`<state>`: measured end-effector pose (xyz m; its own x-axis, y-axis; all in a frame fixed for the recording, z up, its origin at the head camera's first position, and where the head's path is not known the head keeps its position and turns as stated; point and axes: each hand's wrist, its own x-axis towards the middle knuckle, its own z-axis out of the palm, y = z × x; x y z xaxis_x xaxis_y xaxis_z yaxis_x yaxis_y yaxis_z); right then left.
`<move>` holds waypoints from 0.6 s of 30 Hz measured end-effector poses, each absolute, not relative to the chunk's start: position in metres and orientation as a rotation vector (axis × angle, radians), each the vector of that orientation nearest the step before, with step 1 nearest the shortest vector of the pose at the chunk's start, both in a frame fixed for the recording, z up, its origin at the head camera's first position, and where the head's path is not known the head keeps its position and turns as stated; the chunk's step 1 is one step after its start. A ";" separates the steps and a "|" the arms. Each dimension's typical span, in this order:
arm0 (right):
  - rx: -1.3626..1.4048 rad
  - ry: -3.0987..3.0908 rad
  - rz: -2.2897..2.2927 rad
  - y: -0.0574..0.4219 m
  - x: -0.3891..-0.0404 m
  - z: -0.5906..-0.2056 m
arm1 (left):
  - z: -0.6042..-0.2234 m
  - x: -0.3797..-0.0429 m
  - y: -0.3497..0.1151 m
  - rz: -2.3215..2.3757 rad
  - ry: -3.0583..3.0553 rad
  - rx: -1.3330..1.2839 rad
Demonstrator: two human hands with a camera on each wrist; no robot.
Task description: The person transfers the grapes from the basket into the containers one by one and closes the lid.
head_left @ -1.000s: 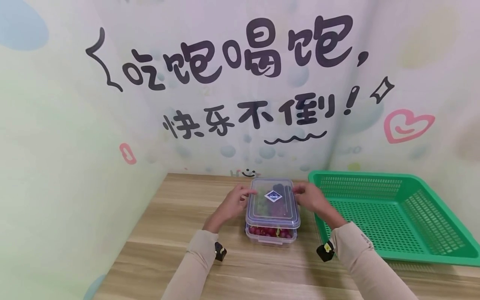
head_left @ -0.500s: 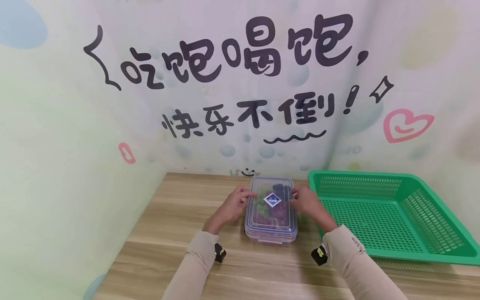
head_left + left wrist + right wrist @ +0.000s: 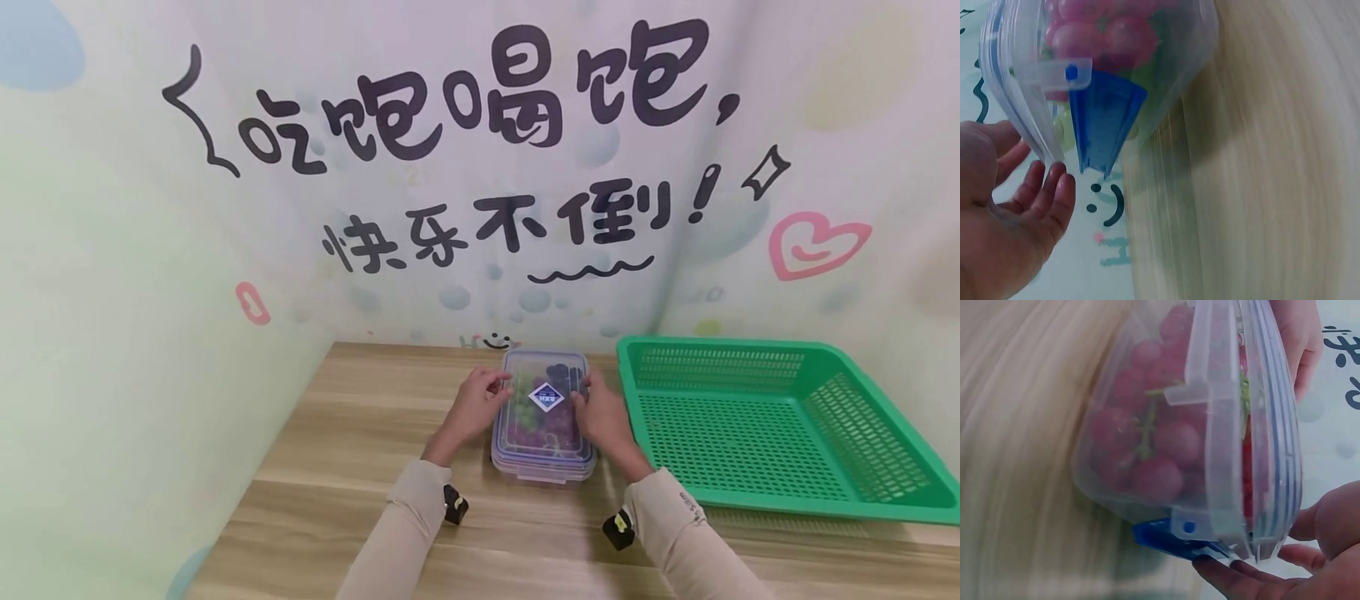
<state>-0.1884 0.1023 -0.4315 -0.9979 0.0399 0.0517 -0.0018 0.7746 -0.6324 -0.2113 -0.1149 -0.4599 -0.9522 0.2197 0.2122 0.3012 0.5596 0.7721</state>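
Note:
A clear plastic food container [image 3: 543, 473] stands on the wooden table, holding red grapes [image 3: 1175, 444], with green and dark fruit also showing through the top. Its clear lid [image 3: 551, 437], edged in blue and bearing a diamond-shaped label, lies over it. At the lid's left edge is my left hand [image 3: 472, 408], its fingertips right at the rim with relaxed fingers. My right hand [image 3: 604, 417] holds the lid's right edge, thumb on top and fingers reaching down to a blue side clip [image 3: 1166, 537]. Another blue clip [image 3: 1102, 119] hangs loose near the left hand.
A green plastic basket [image 3: 810, 492] with a mesh floor stands on the right of the table [image 3: 360, 417]. Behind the table rises a printed wall [image 3: 420, 308] with dark lettering, close to the container's far end.
The lid has come down at its near end and now lies level over the container. My right hand has shifted nearer, along the lid's right edge, with its thumb over the top.

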 end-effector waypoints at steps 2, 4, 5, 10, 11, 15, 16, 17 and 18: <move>-0.023 -2.873 1.013 0.103 -0.188 -0.435 | -0.460 -0.212 -0.111 -1.349 -2.697 -0.406; -0.017 -2.855 1.013 0.103 -0.189 -0.439 | -0.460 -0.212 -0.108 -1.367 -2.695 -0.361; -0.019 -2.851 1.015 0.103 -0.190 -0.441 | -0.460 -0.212 -0.108 -1.380 -2.691 -0.343; -0.105 -2.816 1.112 0.102 -0.191 -0.449 | -0.464 -0.212 -0.106 -1.467 -2.669 -0.287; -0.127 -2.805 1.137 0.103 -0.191 -0.451 | -0.465 -0.212 -0.106 -1.480 -2.670 -0.277; -0.170 -2.781 1.204 0.104 -0.191 -0.456 | -0.468 -0.212 -0.106 -1.508 -2.673 -0.251; -0.167 -2.786 1.212 0.104 -0.191 -0.456 | -0.468 -0.211 -0.106 -1.518 -2.671 -0.241; -0.161 -2.786 1.211 0.104 -0.191 -0.457 | -0.468 -0.211 -0.106 -1.520 -2.666 -0.242; -0.161 -2.790 1.218 0.104 -0.191 -0.457 | -0.468 -0.210 -0.107 -1.524 -2.663 -0.239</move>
<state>-0.1906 0.1036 -0.4568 -0.9901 0.1336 0.0427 0.0595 0.6757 -0.7348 -0.2098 -0.1068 -0.4679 -0.9859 0.1028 0.1319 0.1658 0.4980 0.8512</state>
